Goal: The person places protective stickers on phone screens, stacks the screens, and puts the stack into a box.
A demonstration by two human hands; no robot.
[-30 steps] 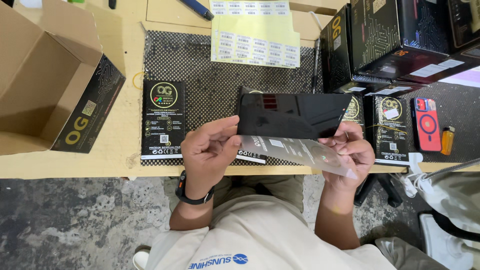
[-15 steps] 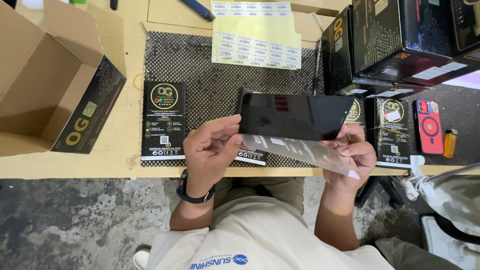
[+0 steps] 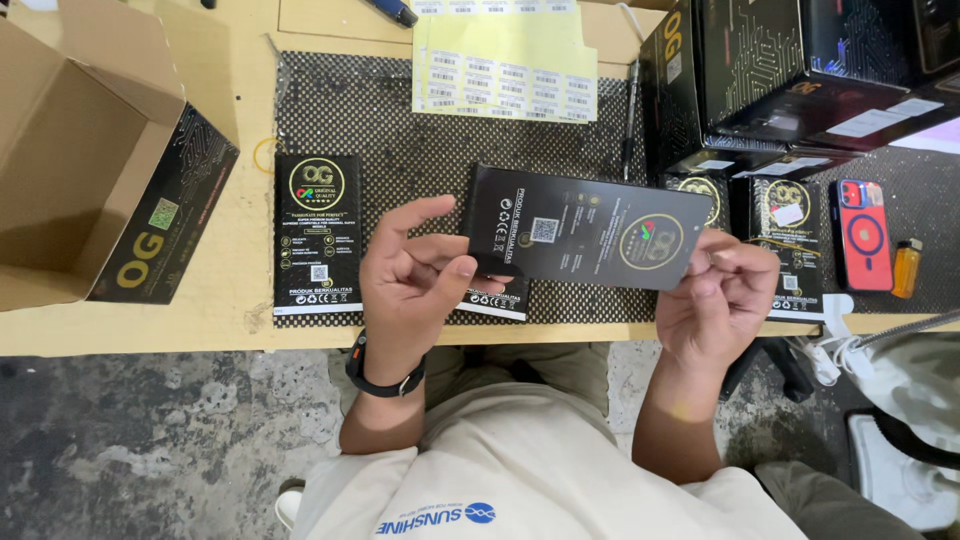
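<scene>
I hold a flat black packet (image 3: 585, 228) with gold and white print level above the table edge. My left hand (image 3: 418, 285) pinches its left end between thumb and fingers; a black band sits on that wrist. My right hand (image 3: 718, 300) grips its right end. The printed face of the packet is turned up toward me. Under it on the black mesh mat (image 3: 400, 120) lie more black packets, one (image 3: 318, 232) to the left of my left hand and another (image 3: 495, 298) partly hidden behind it.
An open cardboard box (image 3: 80, 160) stands at the left. A yellow sheet of white labels (image 3: 505, 65) lies at the back. Black cartons (image 3: 780, 70) are stacked at the right, with more packets (image 3: 788, 235), a red phone (image 3: 862, 235) and a small orange bottle (image 3: 906, 266).
The clear film sleeve seen below the packet earlier is no longer visible. The packet now shows its printed face, where before it showed a plain glossy side. Both hands have stayed near the table edge.
</scene>
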